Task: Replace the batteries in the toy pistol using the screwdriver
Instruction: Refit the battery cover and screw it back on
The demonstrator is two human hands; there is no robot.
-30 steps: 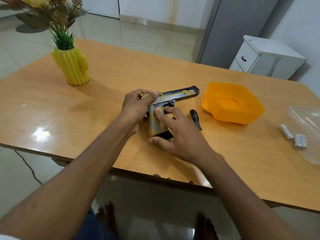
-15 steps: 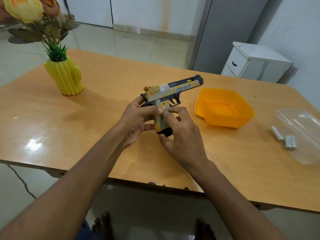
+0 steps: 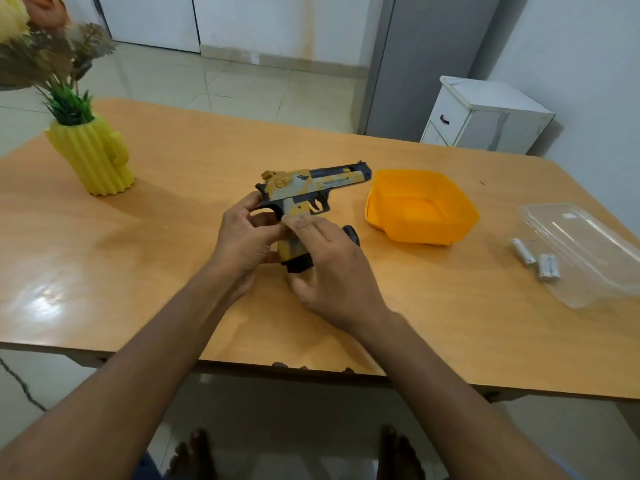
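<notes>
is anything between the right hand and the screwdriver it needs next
Nothing visible stands between them. The screwdriver lies on the table just beyond the right hand, which partly hides it. That hand is busy on the toy pistol.

My right hand (image 3: pixel 329 271) covers most of the screwdriver (image 3: pixel 351 233), so only a dark bit of its handle shows past my knuckles; my left hand (image 3: pixel 246 237) and right fingers hide the middle of the grip of the toy pistol (image 3: pixel 311 187), and its rear is partly behind my left fingers; the lettering on its slide is too small to read; the batteries (image 3: pixel 535 258) by the clear plastic lid (image 3: pixel 588 251) are too small to count surely; that lid runs off the right edge; the flowers (image 3: pixel 41 53) above the yellow vase (image 3: pixel 93 157) are blurred and cut at the top left corner.
</notes>
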